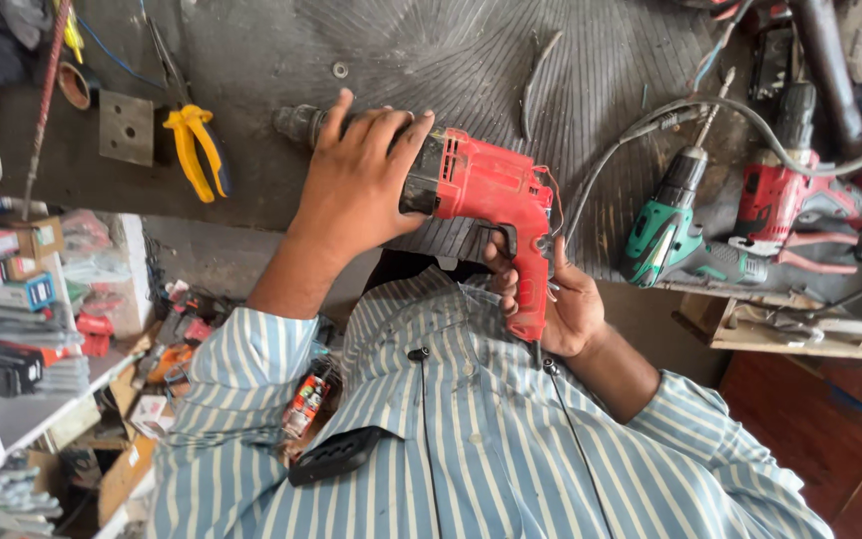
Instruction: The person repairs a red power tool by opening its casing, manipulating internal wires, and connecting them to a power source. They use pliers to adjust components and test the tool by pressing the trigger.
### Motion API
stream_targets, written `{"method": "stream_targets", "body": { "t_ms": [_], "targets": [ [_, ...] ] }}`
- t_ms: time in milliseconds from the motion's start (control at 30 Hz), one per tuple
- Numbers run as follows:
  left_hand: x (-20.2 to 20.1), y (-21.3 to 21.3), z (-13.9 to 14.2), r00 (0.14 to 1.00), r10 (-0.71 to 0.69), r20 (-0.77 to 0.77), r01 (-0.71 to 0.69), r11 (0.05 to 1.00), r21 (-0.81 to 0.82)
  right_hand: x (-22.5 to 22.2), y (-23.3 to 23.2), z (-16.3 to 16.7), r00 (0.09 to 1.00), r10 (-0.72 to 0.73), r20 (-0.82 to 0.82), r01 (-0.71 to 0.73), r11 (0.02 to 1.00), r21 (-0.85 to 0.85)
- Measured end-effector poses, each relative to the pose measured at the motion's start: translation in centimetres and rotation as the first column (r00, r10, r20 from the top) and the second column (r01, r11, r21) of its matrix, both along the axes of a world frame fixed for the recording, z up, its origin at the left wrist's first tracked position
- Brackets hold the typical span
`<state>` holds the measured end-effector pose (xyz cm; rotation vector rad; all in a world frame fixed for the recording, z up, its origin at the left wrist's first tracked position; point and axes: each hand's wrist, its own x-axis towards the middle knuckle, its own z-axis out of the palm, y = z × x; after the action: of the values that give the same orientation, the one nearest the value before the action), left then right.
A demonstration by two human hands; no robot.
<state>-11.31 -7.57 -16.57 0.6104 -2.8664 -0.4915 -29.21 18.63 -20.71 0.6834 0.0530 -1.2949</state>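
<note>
Red electric drill (pixel 481 185): lying at the near edge of the dark tabletop (pixel 251 60), chuck pointing left. My left hand (pixel 356 185) is clenched over its front body just behind the chuck; my right hand (pixel 561 299) has its grip wrapped around the drill's handle, below the body. Yellow-handled pliers (pixel 195 145): left of the drill, well apart. Green drill (pixel 670 225): right of the red drill, near. Second red drill (pixel 790 190): beyond the green one.

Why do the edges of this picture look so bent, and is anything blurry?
Head view: the wide lens bows the shelves at the left edge; soft, even daylight, no harsh glare; the red drill and both hands, left and right, are sharp.
</note>
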Motion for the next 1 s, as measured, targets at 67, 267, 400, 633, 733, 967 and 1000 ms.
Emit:
{"method": "stream_targets", "body": {
  "t_ms": [67,267,400,633,733,967,1000],
  "targets": [
    [0.2,-0.1,-0.1,0.998,-0.047,-0.043,0.048,0.999,0.017,1.1,0.6,-0.3,1.0,-0.01,-0.025,0.01,1.0,-0.009],
    [2.0,1.6,-1.9,0.984,-0.063,-0.165,0.059,0.998,-0.029,4.9,1.4,-1.7,0.992,-0.126,-0.027,0.113,0.95,-0.291],
    [2.5,2.3,-2.7,0.977,-0.094,-0.194,0.075,0.992,-0.103,6.8,1.2,-1.8,0.974,-0.227,0.021,0.221,0.919,-0.326],
    [-0.5,-2.0,-3.1,0.949,-0.214,-0.233,0.163,0.962,-0.22,6.7,-3.0,-0.5,0.873,-0.08,-0.481,0.107,0.994,0.029],
    [-1.7,-2.9,-2.9,0.965,-0.11,-0.237,0.02,0.935,-0.353,5.9,-4.9,-0.1,0.831,0.065,-0.553,0.001,0.993,0.118],
    [2.8,4.4,-3.0,0.937,0.239,-0.257,-0.208,0.968,0.139,5.9,-3.9,-0.3,0.074,0.386,-0.919,0.023,0.921,0.389],
    [3.5,5.3,-2.8,0.943,0.251,-0.217,-0.201,0.952,0.229,6.0,-3.0,-0.3,0.006,0.34,-0.94,0.038,0.94,0.34]
  ]
}}
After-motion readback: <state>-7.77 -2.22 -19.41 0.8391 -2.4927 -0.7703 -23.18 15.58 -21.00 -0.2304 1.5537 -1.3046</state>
